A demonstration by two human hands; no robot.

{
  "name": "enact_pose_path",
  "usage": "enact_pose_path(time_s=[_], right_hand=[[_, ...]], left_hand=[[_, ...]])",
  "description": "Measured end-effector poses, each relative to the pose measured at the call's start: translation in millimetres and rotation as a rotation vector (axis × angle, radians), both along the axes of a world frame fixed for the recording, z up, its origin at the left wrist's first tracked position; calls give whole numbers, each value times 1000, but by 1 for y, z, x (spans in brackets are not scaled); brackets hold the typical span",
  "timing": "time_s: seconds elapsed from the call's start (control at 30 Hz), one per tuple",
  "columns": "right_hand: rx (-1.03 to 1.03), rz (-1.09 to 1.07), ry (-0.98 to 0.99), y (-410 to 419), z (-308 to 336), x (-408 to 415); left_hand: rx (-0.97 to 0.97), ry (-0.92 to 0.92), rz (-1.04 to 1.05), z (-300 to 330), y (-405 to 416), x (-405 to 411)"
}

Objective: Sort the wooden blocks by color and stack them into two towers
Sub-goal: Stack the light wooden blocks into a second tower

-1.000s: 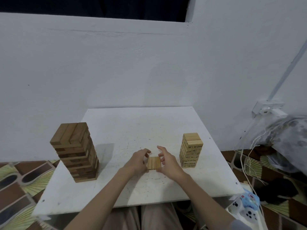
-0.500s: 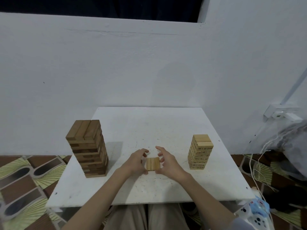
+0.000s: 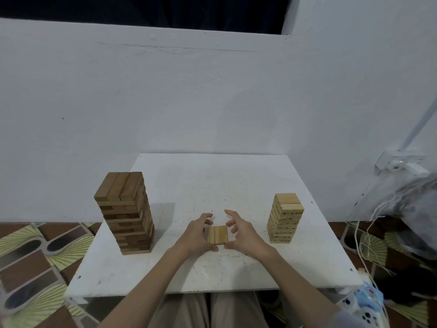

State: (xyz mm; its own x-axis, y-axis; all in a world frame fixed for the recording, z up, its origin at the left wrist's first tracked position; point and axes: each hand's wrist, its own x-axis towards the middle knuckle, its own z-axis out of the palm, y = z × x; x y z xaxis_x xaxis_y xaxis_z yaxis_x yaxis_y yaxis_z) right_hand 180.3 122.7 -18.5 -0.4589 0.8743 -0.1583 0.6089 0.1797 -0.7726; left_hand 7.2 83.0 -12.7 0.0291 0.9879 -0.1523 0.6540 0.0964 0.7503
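White table (image 3: 208, 185): three pale blocks (image 3: 217, 235) side-by-side.

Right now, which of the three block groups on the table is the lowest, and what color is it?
The flat row of three light blocks between the left hand and right hand: one layer high. The dark tower and light tower stand many layers tall.

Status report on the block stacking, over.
Left hand and right hand flank three light wooden blocks lying flat. Dark wooden tower left, light wooden tower right. Nothing in the way.

arms (image 3: 146, 287): bare | trousers (image 3: 236, 311): beige | right sleeve (image 3: 350, 321): grey
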Motion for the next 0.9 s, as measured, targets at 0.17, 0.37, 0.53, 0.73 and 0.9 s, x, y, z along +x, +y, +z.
enact_pose_path(time_s=[0.17, 0.37, 0.53, 0.73, 0.9], right_hand=[[7, -3, 1, 0, 0, -1], [17, 9, -10, -1, 3, -1], [30, 21, -5, 0, 15, 0], [111, 69, -17, 11, 55, 4], [178, 68, -28, 15, 97, 22]], left_hand=[[12, -2, -10, 0, 1, 3], [16, 2, -5, 0, 3, 5], [33, -12, 20, 8, 3, 4], [126, -32, 0, 39, 11, 4], [229, -32, -36, 74, 14, 14]])
